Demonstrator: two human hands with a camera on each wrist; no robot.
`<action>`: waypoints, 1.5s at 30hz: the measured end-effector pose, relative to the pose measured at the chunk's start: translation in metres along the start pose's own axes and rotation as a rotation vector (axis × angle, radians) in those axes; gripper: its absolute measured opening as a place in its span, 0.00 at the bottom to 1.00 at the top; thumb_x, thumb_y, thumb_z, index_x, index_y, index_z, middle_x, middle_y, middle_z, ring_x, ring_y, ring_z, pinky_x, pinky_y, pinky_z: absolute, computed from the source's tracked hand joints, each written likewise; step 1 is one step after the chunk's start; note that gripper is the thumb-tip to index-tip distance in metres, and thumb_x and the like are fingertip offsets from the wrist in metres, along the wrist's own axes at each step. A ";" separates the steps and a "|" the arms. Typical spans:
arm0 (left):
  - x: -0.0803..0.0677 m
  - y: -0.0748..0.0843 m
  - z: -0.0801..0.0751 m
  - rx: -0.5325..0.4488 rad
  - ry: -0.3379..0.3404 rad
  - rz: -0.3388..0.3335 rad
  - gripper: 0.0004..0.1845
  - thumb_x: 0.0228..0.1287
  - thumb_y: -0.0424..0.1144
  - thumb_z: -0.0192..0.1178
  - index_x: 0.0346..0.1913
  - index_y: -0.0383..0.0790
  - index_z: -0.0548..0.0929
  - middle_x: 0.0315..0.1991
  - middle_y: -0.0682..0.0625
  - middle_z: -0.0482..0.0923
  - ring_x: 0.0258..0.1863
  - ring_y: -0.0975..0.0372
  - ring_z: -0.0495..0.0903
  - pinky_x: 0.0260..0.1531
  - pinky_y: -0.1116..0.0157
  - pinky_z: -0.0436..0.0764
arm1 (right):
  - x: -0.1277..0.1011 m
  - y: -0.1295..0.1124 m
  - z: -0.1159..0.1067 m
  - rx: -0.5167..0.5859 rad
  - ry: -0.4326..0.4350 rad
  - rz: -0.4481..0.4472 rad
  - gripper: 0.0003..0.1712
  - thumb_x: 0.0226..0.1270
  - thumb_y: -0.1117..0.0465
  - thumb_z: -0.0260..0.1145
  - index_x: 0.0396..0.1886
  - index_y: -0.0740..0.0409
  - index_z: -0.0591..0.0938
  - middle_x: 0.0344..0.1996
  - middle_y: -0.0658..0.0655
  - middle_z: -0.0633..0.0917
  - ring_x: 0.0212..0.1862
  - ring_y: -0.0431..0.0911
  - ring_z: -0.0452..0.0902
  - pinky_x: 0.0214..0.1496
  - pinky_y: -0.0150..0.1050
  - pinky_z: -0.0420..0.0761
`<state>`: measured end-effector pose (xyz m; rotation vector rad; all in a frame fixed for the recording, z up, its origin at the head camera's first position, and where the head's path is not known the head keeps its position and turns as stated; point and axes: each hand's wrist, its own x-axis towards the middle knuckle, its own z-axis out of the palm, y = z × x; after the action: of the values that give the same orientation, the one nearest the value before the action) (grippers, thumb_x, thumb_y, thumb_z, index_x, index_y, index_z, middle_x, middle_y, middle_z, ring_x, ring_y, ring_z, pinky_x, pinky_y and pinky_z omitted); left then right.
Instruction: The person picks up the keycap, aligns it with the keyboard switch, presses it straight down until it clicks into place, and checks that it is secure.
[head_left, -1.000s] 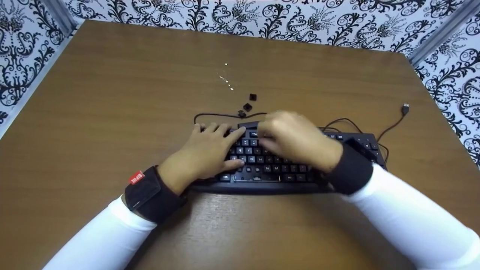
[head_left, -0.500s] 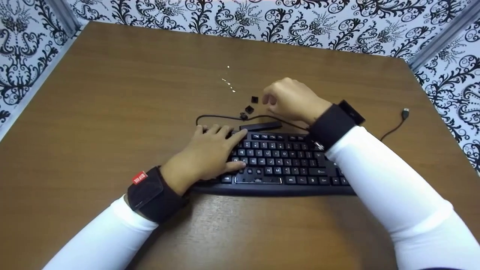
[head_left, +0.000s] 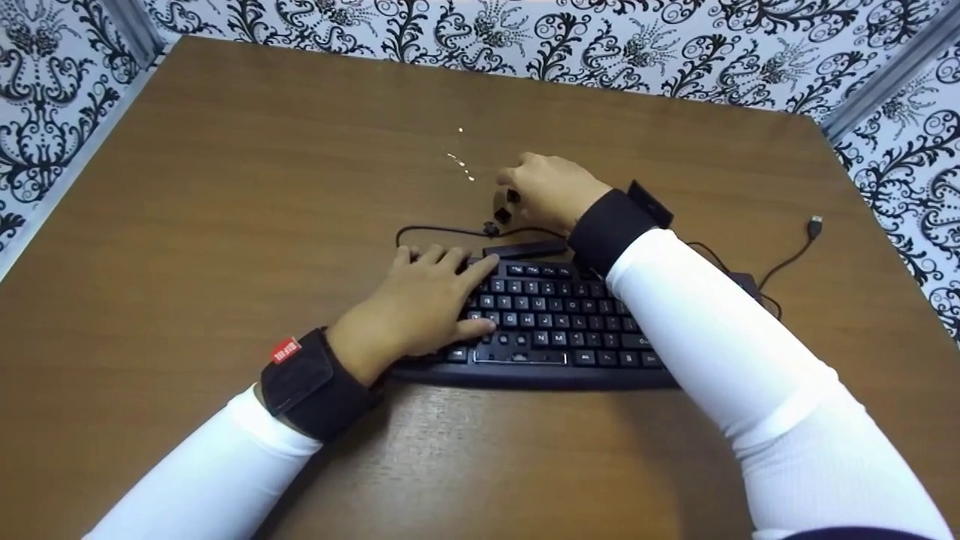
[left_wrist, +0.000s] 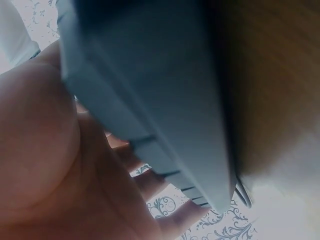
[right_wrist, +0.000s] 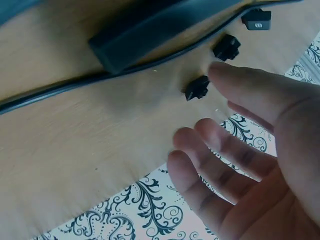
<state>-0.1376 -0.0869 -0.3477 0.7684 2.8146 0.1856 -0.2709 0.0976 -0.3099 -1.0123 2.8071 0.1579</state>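
Note:
A black keyboard (head_left: pixel 555 315) lies on the table, with a few bare key posts in its lower letter row and a bare space bar slot. My left hand (head_left: pixel 409 307) rests spread over its left end, thumb on the keys. Seen from the left wrist, the left palm (left_wrist: pixel 100 165) lies along the keyboard's edge. Beyond the keyboard, my right hand (head_left: pixel 551 187) reaches over loose black keycaps, fingers loosely bent. The right wrist view shows its thumb tip close to one keycap (right_wrist: pixel 197 88), with two more, a middle keycap (right_wrist: pixel 227 47) and a farther keycap (right_wrist: pixel 256 20), nearby.
A long black bar (head_left: pixel 525 249), shaped like a space bar, lies behind the keyboard. The black cable (head_left: pixel 442 228) runs past it, and its USB plug (head_left: pixel 814 226) lies at the right. Patterned wallpaper (head_left: pixel 600 45) borders the wooden table (head_left: pixel 262 150).
My right hand has lifted off the keyboard, moved away past its back edge, then left to the loose keycaps. The left hand stays in place on the keyboard.

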 end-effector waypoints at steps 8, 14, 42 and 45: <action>0.001 0.000 -0.001 0.000 -0.014 -0.011 0.44 0.68 0.70 0.49 0.81 0.55 0.52 0.77 0.42 0.59 0.75 0.43 0.59 0.71 0.35 0.56 | 0.004 0.007 0.002 0.025 0.001 -0.065 0.16 0.63 0.69 0.67 0.51 0.66 0.84 0.48 0.66 0.86 0.51 0.61 0.83 0.57 0.51 0.82; 0.000 0.000 -0.004 -0.009 -0.024 -0.010 0.45 0.68 0.69 0.50 0.81 0.54 0.51 0.77 0.41 0.58 0.76 0.42 0.57 0.72 0.35 0.54 | 0.005 0.009 0.001 0.032 -0.007 -0.058 0.15 0.63 0.69 0.67 0.49 0.67 0.85 0.47 0.67 0.87 0.50 0.61 0.84 0.56 0.50 0.83; 0.000 0.000 -0.003 0.009 -0.010 -0.005 0.44 0.68 0.69 0.50 0.80 0.54 0.53 0.77 0.41 0.59 0.75 0.43 0.60 0.70 0.36 0.59 | 0.007 0.001 0.004 -0.031 0.013 -0.034 0.09 0.63 0.68 0.68 0.41 0.67 0.87 0.40 0.66 0.89 0.44 0.61 0.86 0.50 0.52 0.84; 0.000 0.001 -0.003 0.008 -0.018 -0.006 0.44 0.68 0.70 0.50 0.80 0.55 0.52 0.77 0.41 0.59 0.75 0.43 0.59 0.70 0.36 0.58 | 0.010 -0.001 0.005 -0.050 -0.003 -0.008 0.06 0.64 0.66 0.68 0.38 0.66 0.87 0.39 0.65 0.89 0.42 0.60 0.86 0.47 0.52 0.85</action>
<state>-0.1380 -0.0864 -0.3451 0.7597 2.8016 0.1657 -0.2776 0.0914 -0.3168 -1.0333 2.8096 0.2294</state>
